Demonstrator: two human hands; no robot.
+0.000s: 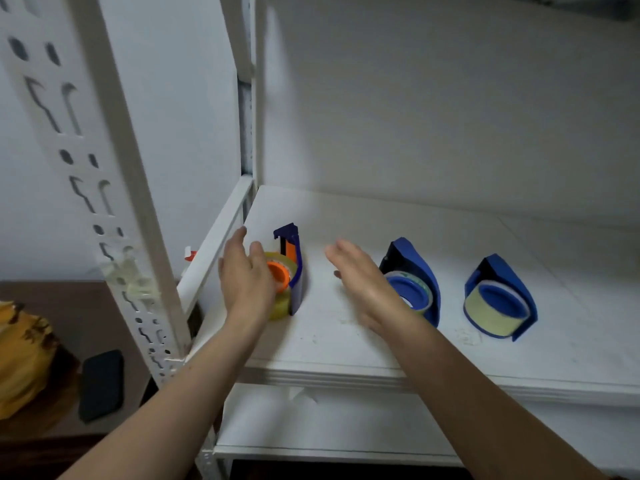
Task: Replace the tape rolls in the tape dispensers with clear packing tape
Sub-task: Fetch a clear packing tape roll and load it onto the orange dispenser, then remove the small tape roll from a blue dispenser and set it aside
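White metal shelving fills the view, and a white shelf board [381, 341] is seen with three blue tape dispensers set in a row on it. The left dispenser [292, 244] stands upright near the shelf's left edge; a yellowish clear tape roll [282, 308] on an orange core [278, 271] is mounted in it. The left hand [242, 282] is held against the near side of this roll, its fingers [239, 237] released and nearly straight; whether the roll is actually touched cannot be told. The right hand [363, 282] is held above the board between the left dispenser and the middle dispenser [415, 258], palm turned leftward, its fingers [343, 251] released and extended, nothing grasped. Part of the middle dispenser's roll is hidden by this hand. The right dispenser [509, 282] is set well apart from both hands, with a pale tape roll [491, 315] on a blue core. At the left, a slotted upright post [104, 202] is seen, and beyond it a brown counter [69, 306] carrying a dark flat object [102, 384] and a yellow bag [24, 358].
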